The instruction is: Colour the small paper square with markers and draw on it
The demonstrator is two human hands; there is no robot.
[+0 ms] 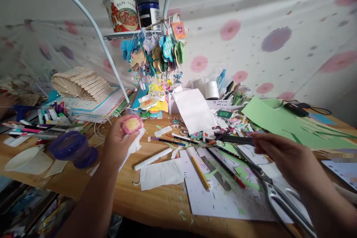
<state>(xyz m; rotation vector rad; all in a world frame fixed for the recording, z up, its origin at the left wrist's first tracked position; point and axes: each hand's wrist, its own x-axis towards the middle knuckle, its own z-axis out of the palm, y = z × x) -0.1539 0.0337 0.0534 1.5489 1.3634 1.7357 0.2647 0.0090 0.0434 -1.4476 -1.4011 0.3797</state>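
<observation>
My left hand (115, 141) is closed round a pink-edged round craft piece (132, 123) with a yellow middle, raised above the table. Crumpled white paper (135, 142) shows just below that hand. Over the right side, my right hand (279, 152) has its fingers pinched together on a slim black tool (237, 140) pointing left; its exact kind is unclear. Large metal scissors (269, 184) lie beneath and beside this hand. Nearby on white sheets (223, 204) are a yellow pencil (199, 174), a flat metal strip (216, 174) and a black-and-red pencil (227, 169).
A white rack (95, 33) holds a noodle cup (122, 15), a dark jar (148, 11) and hanging paper crafts. Markers (52, 113), a purple container (73, 148) and a white bowl (29, 160) stand left. Green paper (264, 115) lies right. Another person's hand (7, 100) shows far left.
</observation>
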